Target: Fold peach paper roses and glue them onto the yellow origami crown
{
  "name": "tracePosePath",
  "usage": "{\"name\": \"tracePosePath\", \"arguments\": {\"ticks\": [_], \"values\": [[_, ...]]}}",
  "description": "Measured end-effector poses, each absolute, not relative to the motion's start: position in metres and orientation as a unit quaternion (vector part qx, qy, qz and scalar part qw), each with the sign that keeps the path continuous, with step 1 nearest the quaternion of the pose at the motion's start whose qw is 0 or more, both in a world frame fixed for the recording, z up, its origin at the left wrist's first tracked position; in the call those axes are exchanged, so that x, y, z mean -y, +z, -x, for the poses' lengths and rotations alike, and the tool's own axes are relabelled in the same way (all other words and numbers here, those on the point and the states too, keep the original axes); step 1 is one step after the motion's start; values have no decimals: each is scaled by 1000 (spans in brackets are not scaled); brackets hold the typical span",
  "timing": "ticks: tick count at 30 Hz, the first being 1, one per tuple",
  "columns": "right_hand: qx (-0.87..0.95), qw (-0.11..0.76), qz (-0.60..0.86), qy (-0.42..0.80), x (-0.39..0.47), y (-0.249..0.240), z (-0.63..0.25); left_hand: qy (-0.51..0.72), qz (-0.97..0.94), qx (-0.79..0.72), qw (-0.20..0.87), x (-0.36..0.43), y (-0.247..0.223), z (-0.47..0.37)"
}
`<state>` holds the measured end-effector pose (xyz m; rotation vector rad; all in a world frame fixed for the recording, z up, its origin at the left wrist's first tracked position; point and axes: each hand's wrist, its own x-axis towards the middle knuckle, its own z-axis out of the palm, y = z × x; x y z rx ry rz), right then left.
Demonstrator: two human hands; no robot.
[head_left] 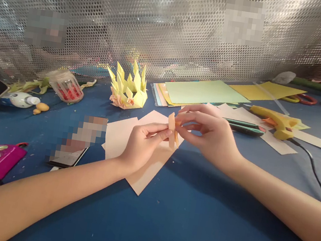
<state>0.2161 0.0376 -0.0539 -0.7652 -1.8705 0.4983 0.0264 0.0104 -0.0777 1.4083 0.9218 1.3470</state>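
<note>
Between my hands is a small folded piece of peach paper (172, 129), held above the table. My left hand (145, 140) pinches it between thumb and fingers from the left. From the right, the fingertips of my right hand (207, 129) are closed on the same folded paper, its other fingers bent. Pale pink paper sheets (142, 178) lie beneath my left hand. Behind them stands a yellow folded-paper crown (130, 92) with pointed tips and peach paper roses at its front.
Right of my hands lie a green-and-black cutter (244, 127) and a yellow glue gun (283, 125) with a black cord. Coloured paper sheets (206, 93) are stacked behind. On the left are a phone (72, 155), a magenta device (6, 160), a white bottle (19, 99) and a clear jar (66, 86).
</note>
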Motion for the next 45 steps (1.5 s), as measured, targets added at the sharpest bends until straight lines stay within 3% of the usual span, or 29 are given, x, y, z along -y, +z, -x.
{"name": "tracePosePath", "arguments": {"ticks": [14,22,31,45], "values": [[813,487,307,90,-37,-56,-214,559,-600,-375,432,-8,-77,-27],[815,448,340,140,-30,-53,-211,552,-609,-380,425,-9,-76,-27],[760,511,368,164,-24,-50,-206,559,-639,-358,390,-4,-76,-28],[755,532,351,153,-25,-54,-207,568,-693,-327,301,-2,-75,-28]]}}
